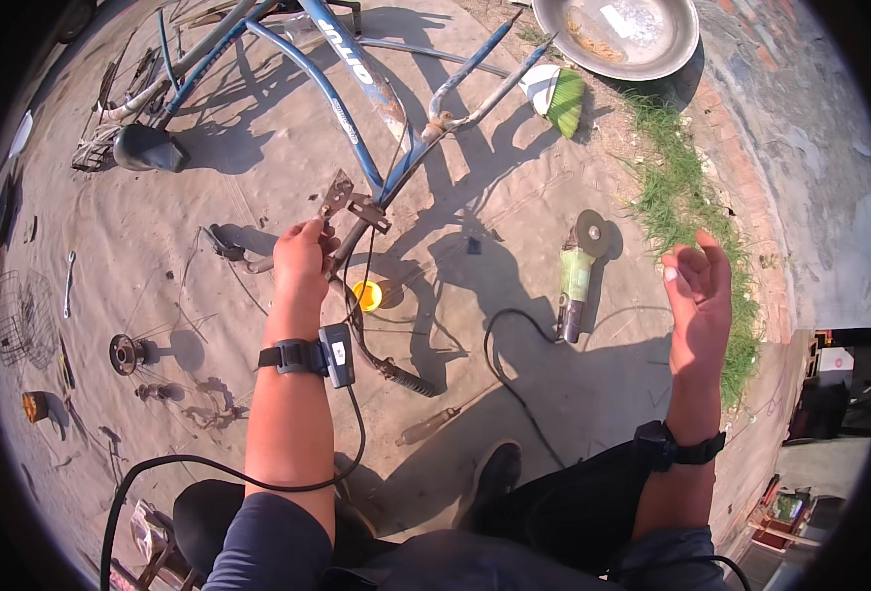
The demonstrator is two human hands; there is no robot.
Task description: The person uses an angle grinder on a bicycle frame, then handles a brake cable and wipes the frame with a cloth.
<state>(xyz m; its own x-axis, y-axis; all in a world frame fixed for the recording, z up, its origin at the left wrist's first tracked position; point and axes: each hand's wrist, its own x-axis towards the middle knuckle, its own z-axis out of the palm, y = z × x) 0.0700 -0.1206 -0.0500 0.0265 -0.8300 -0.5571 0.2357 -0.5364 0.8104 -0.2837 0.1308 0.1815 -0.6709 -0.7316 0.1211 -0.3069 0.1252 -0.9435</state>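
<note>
My left hand (303,258) is closed, its fingers pinching a rusty metal bracket (337,195) beside the handlebar (361,330). The fingertips are partly hidden, so I cannot tell whether the bracket is attached to the bike. A blue bicycle frame (342,74) with bare fork prongs stretches away from the handlebar, and its saddle (148,148) rests at the far left. My right hand (699,295) is raised on the right, holding nothing, fingers loosely bent and the thumb apart. Nearest to it on the ground lies a green angle grinder (575,276) with a dark disc.
Grinder cable (499,360) curves toward my feet. A yellow cup (367,295) stands by the handlebar, with a wooden-handled tool (427,426) nearer. Leftward lie a wheel hub (124,355), a spanner (69,286) and a wire basket (20,320). A metal basin (620,67) and broom head (556,98) are far right.
</note>
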